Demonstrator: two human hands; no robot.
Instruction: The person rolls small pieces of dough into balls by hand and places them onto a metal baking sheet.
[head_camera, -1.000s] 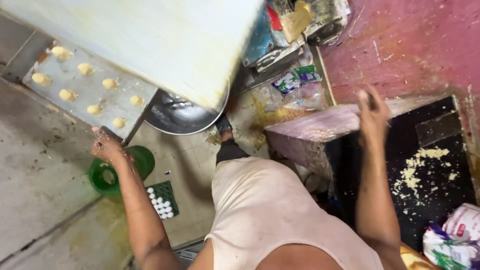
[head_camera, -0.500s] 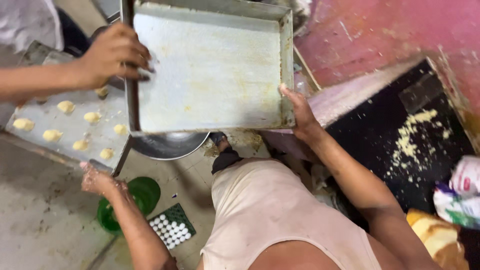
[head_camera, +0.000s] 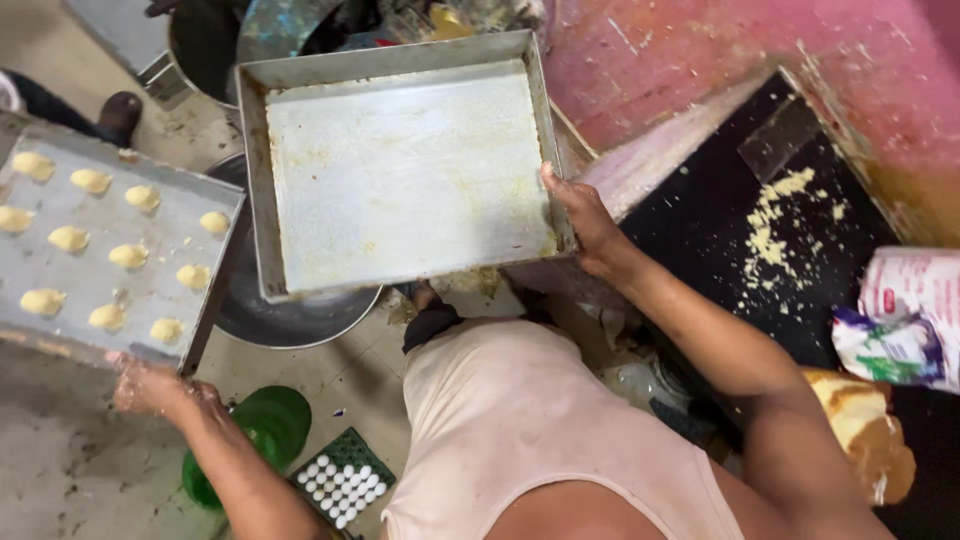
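An empty metal baking tray, rectangular with raised rims, is held tilted above a round dark metal basin, its greasy, yellow-stained floor facing up; the right hand grips its right rim near the lower corner, thumb over the edge. A second flat metal tray lies to the left, carrying rows of small pale yellow dough lumps; the left hand, fingers dusted and smeared, touches its near edge by the lower right corner
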